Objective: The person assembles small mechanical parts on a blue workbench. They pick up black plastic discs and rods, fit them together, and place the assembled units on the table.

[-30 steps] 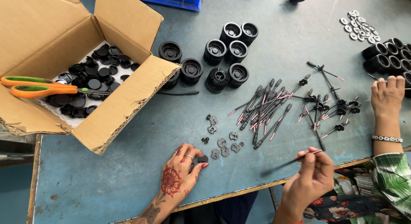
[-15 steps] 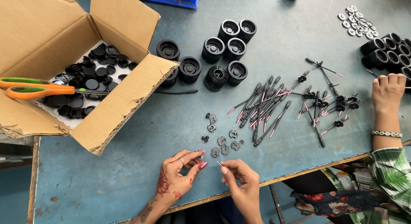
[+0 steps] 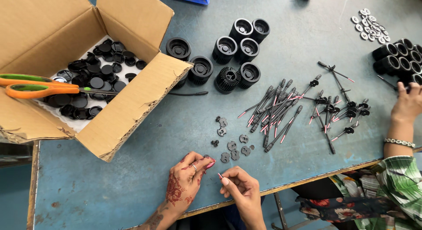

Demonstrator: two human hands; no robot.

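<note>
Spreading across nearly the whole view, the blue worktable (image 3: 132,168) carries everything else: an open cardboard box (image 3: 127,107) at the upper left with small black caps (image 3: 94,82) inside and orange-handled scissors (image 3: 39,87) laid across its rim, a cluster of black ribbed cylinders (image 3: 228,49) at top centre, and a heap of thin black-and-pink pins (image 3: 274,109) to the right of middle. A co-worker's hand (image 3: 406,104) rests far right, beside another row of black cylinders (image 3: 398,52). Just above the person's two hands lies a loose scatter of small grey discs (image 3: 233,148), nearer the left hand than the right. The left hand (image 3: 187,181) is curled, thumb and fingertips pinched shut on something small and dark; what it is cannot be told for sure. The right hand (image 3: 241,190) sits just beside it, closed in a pinch on one thin pin (image 3: 220,175), of which only a short pink-tipped end shows, its long axis pointing up and left toward the left fingertips, a slight gap between them.
</note>
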